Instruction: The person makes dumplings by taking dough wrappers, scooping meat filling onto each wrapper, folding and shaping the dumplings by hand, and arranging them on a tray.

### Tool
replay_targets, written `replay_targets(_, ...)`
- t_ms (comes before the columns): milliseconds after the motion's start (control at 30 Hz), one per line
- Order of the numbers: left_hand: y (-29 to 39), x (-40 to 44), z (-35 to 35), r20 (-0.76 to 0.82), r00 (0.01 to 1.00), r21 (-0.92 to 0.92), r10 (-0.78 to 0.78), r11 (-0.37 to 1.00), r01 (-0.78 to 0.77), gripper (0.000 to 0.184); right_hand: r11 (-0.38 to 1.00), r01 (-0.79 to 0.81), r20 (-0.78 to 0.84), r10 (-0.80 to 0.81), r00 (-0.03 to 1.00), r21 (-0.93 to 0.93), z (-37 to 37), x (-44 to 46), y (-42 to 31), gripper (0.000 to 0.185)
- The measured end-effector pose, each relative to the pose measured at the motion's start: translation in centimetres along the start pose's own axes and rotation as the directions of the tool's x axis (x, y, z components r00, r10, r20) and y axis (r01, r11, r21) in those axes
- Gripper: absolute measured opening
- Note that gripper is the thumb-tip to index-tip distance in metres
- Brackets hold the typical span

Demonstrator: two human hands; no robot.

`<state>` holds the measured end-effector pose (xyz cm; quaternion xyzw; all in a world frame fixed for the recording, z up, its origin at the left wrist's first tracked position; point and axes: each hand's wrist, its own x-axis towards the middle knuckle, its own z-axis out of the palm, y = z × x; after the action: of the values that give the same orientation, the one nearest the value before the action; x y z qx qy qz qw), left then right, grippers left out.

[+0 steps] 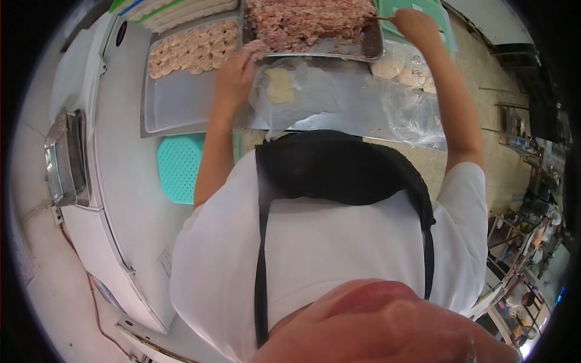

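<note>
My left hand [238,71] is closed around a small pinkish dumpling [258,48], held up beside the metal tray's near-left corner. That tray [339,53] carries a large mass of ground meat [308,24]. My right hand [414,25] grips a thin brown stick-like tool [382,19] whose tip lies by the meat's right edge. Left of the meat, a shallow tray [178,109] bears rows of filled dumplings [193,48] in its far half. On clear plastic [315,91] between my arms rests a pale yellow wrapper [279,86].
Stacked trays of dumplings [175,12] stand at the far left. A green lid [433,9] and bagged pale rounds [402,66] lie at the right, with crumpled plastic [414,115] nearer me. A turquoise perforated basket [180,169] sits below the table's left edge.
</note>
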<state>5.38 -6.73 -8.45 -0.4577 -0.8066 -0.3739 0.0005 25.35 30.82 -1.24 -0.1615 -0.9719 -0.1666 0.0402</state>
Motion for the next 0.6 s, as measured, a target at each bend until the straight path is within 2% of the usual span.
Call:
replay_targets(33, 1.3, 0.8, 1.4, -0.044, 0.994, -0.055, 0.098, 0.993, -0.100, 0.032, 0.997, 0.078, -0.090, -0.077, 0.993, 0.008, 2.6, 0.2, -0.2, 0.019)
replay_targets(67, 2.3, 1.6, 2.5, -0.092, 0.978, -0.104, 0.189, 0.974, -0.199, 0.032, 0.994, 0.075, -0.091, -0.068, 0.994, 0.078, 3.3, -0.2, -1.7, 0.016)
replay_targets(100, 3.4, 2.7, 3.0, -0.135, 0.967, 0.032, 0.216, 0.976, -0.213, 0.033, 0.986, 0.073, -0.095, -0.059, 0.994, 0.147, 3.1, -0.7, -3.7, 0.013)
replay_targets(167, 5.5, 4.8, 3.7, -0.206, 0.938, 0.302, 0.279, 0.930, -0.211, 0.035, 0.982, 0.150, -0.025, -0.148, 0.989, 0.113, 2.0, -2.4, -5.9, 0.013)
replay_targets(200, 5.5, 4.6, 4.2, -0.050, 0.973, 0.391, 0.223, 0.901, -0.186, 0.036, 0.967, 0.212, -0.007, -0.213, 0.977, 0.140, 1.0, -3.9, -6.7, 0.013)
replay_targets(267, 5.0, 4.2, 4.5, 0.227, 0.972, 0.564, 0.054, 0.807, -0.176, 0.039, 0.923, 0.336, 0.009, -0.344, 0.939, 0.187, -1.1, -5.4, -6.8, 0.012)
replay_targets(367, 5.1, 4.1, 4.0, 0.193, 0.980, 0.545, 0.058, 0.824, -0.156, 0.042, 0.929, 0.266, -0.019, -0.270, 0.963, 0.257, -2.3, -4.4, -4.2, 0.012)
replay_targets(400, 5.7, 4.0, 3.6, 0.152, 0.987, 0.527, 0.046, 0.841, -0.120, 0.040, 0.909, 0.215, -0.081, -0.199, 0.977, 0.357, -2.9, -4.0, -3.3, 0.015)
replay_targets(500, 6.7, 3.6, 2.7, 0.004, 1.000, 0.477, 0.023, 0.879, -0.022, 0.037, 0.953, 0.254, -0.070, -0.245, 0.967, 0.166, 1.3, -0.9, -2.1, 0.017)
replay_targets(567, 5.8, 3.1, 2.9, -0.106, 0.994, 0.450, 0.039, 0.893, 0.013, 0.038, 0.895, 0.357, -0.113, -0.338, 0.934, 0.267, 1.3, -2.9, -4.7, 0.016)
replay_targets(600, 6.3, 2.5, 2.6, -0.064, 0.998, 0.402, -0.025, 0.915, 0.049, 0.035, 0.860, 0.402, -0.136, -0.378, 0.916, 0.316, 1.0, -3.8, -5.6, 0.016)
